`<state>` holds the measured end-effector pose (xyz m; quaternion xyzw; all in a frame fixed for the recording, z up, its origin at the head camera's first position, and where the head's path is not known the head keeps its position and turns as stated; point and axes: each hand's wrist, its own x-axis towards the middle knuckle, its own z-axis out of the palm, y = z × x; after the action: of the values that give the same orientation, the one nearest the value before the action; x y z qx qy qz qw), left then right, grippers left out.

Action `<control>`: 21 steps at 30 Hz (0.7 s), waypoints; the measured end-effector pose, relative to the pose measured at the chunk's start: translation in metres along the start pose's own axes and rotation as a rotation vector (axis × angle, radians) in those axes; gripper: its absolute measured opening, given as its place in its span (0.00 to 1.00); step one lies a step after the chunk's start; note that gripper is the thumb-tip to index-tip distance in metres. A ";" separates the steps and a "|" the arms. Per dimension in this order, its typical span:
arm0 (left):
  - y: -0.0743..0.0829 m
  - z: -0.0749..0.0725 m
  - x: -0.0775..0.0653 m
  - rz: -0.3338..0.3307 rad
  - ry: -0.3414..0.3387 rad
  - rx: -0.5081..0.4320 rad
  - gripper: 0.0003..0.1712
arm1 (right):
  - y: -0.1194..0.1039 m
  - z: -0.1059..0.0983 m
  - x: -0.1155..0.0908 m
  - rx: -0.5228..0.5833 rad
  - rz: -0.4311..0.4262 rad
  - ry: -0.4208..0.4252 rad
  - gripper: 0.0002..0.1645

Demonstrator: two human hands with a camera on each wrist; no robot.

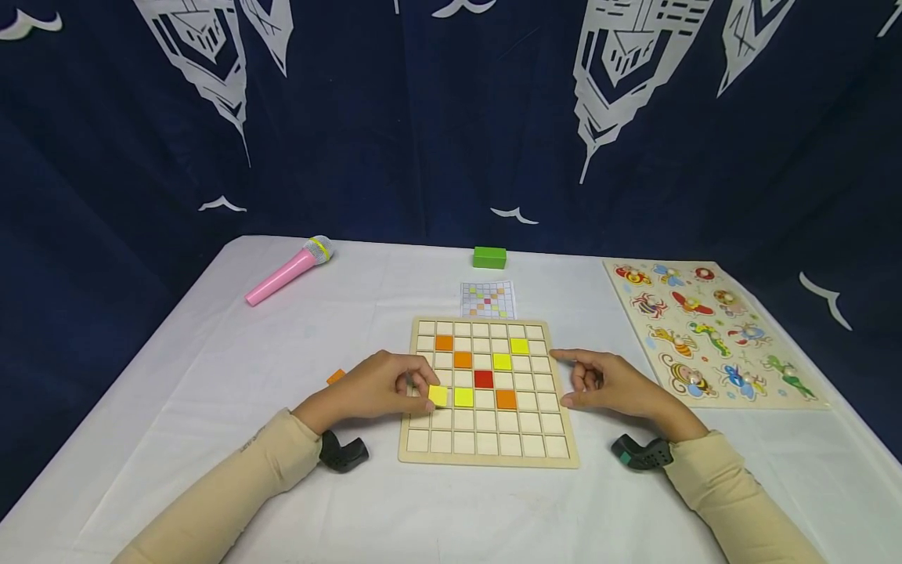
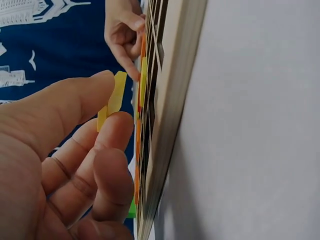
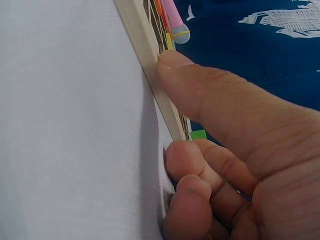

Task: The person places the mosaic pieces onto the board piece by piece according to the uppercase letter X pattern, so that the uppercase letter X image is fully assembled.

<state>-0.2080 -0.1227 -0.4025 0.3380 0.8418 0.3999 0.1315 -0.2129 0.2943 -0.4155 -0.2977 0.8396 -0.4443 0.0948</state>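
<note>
My left hand (image 1: 387,384) pinches a square yellow tile (image 1: 438,395) between thumb and fingertips, over the left part of a wooden grid board (image 1: 486,460). In the left wrist view the yellow tile (image 2: 118,92) stands out between thumb and fingers. Orange tiles (image 1: 444,343), yellow tiles (image 1: 502,362) and one red tile (image 1: 483,379) sit in crossing diagonals in the board's squares. At the board's right edge is my right hand (image 1: 613,384), its index finger extended and its other fingers bent. The right wrist view shows its thumb (image 3: 200,90) against the board's edge.
A small printed pattern card (image 1: 488,299) lies just behind the board, with a green block (image 1: 489,258) beyond it. A pink microphone (image 1: 285,276) lies back left. An insect picture board (image 1: 705,337) lies at right. An orange piece (image 1: 335,377) is partly hidden by my left hand.
</note>
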 end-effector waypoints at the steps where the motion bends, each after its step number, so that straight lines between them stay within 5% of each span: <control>1: 0.000 0.001 0.000 0.000 -0.009 -0.006 0.15 | 0.000 0.000 0.000 0.001 0.002 0.000 0.40; 21: 0.002 0.008 0.000 -0.019 -0.089 -0.027 0.14 | -0.002 -0.001 0.000 -0.001 0.014 0.000 0.40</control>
<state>-0.2028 -0.1169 -0.4061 0.3454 0.8330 0.3944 0.1771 -0.2121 0.2937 -0.4132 -0.2920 0.8419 -0.4430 0.0979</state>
